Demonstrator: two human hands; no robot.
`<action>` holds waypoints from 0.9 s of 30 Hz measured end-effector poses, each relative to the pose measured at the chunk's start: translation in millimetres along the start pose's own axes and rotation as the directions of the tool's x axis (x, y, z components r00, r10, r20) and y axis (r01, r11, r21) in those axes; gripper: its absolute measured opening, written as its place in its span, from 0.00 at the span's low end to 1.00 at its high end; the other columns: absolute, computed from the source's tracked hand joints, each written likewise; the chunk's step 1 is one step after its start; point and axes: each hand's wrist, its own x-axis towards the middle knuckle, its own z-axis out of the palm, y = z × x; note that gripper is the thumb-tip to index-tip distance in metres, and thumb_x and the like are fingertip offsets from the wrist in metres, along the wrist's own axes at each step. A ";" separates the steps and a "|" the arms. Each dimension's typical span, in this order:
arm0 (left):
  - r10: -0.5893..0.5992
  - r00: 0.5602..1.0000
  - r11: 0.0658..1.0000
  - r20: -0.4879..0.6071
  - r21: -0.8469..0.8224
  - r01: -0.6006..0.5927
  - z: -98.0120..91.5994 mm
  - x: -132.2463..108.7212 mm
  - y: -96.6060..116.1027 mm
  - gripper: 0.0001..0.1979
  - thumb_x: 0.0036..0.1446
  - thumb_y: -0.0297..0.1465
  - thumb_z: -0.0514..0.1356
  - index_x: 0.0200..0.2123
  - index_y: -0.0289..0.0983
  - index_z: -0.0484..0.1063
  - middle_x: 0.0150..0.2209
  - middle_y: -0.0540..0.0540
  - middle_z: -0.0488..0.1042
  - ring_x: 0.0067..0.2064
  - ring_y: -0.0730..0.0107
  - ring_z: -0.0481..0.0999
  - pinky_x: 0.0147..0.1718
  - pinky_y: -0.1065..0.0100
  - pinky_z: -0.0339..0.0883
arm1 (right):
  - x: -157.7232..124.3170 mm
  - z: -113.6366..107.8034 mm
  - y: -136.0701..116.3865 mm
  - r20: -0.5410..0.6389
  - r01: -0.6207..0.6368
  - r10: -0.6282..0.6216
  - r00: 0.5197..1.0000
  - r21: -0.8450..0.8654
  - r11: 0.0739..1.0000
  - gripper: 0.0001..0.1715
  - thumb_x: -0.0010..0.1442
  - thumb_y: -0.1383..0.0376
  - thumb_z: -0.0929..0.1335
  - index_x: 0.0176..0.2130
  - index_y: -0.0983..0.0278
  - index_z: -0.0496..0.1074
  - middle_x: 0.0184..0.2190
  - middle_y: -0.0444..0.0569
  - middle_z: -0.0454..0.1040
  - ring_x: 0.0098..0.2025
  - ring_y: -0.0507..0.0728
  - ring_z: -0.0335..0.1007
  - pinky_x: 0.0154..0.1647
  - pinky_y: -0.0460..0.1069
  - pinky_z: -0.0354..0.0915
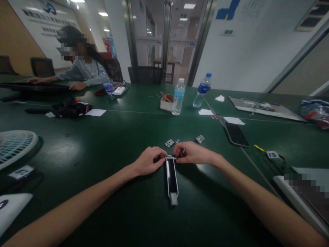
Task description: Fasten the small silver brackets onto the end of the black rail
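A long, narrow black piece with a silver-white frame (172, 176) lies on the green table, pointing away from me. Its near end is a pale grey block. My left hand (151, 160) pinches the left side of its far end, thumb and fingers closed. From the other side, my right hand (192, 153) has thumb and fingertips closed on the right of that same end. Just beyond my hands lie a metal bracket (169, 143), a second metal bracket (199, 139) and several small rings (178, 140). My right fingers hide some of the small parts.
Beyond stand a small box (166, 103), a water bottle (178, 97) and a tilted bottle (202, 91). A phone (236, 134) lies to the right, a white mesh-like object (16, 145) to the left. Another person (86, 70) sits at the far left.
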 end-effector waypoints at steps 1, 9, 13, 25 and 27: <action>0.003 1.000 1.000 -0.003 -0.002 -0.003 0.4 -0.2 -0.5 0.07 0.60 0.28 0.56 0.41 0.36 0.72 0.32 0.49 0.71 0.33 0.68 0.69 0.37 0.64 0.60 | -0.4 -0.5 0.0 -0.001 -0.010 0.010 1.000 -0.020 1.000 0.12 0.55 0.62 0.69 0.39 0.66 0.70 0.35 0.47 0.74 0.33 0.52 0.68 0.33 0.47 0.63; -0.008 1.000 1.000 0.006 -0.011 0.008 0.1 -0.4 -1.4 0.08 0.60 0.28 0.56 0.41 0.36 0.72 0.33 0.48 0.71 0.34 0.68 0.69 0.39 0.63 0.61 | -0.6 1.3 0.4 0.041 -0.038 0.039 0.998 -0.044 0.998 0.11 0.57 0.61 0.67 0.38 0.66 0.72 0.34 0.47 0.74 0.32 0.52 0.68 0.31 0.47 0.62; -0.012 1.000 1.000 0.009 -0.008 0.012 -0.4 -0.4 -0.8 0.08 0.60 0.28 0.55 0.41 0.36 0.72 0.33 0.48 0.71 0.34 0.68 0.70 0.39 0.63 0.61 | -1.0 1.5 2.0 0.044 -0.019 0.021 0.999 -0.043 0.999 0.10 0.57 0.62 0.67 0.38 0.66 0.71 0.33 0.47 0.73 0.32 0.51 0.67 0.31 0.47 0.62; -0.010 1.000 1.000 0.013 -0.010 0.010 -1.5 0.2 1.2 0.07 0.59 0.27 0.56 0.41 0.35 0.72 0.32 0.48 0.71 0.33 0.68 0.69 0.38 0.64 0.60 | -0.2 3.4 3.3 0.040 -0.010 0.011 0.999 -0.043 0.999 0.12 0.58 0.60 0.67 0.38 0.65 0.70 0.34 0.47 0.73 0.32 0.52 0.67 0.31 0.47 0.62; -0.010 1.000 1.000 0.008 -0.016 0.010 -1.2 0.1 1.5 0.07 0.59 0.28 0.56 0.41 0.35 0.72 0.32 0.49 0.71 0.33 0.68 0.69 0.38 0.64 0.60 | -0.1 3.7 2.4 0.045 -0.002 0.004 0.999 -0.044 0.999 0.11 0.59 0.60 0.66 0.38 0.66 0.70 0.33 0.47 0.73 0.32 0.52 0.67 0.31 0.47 0.61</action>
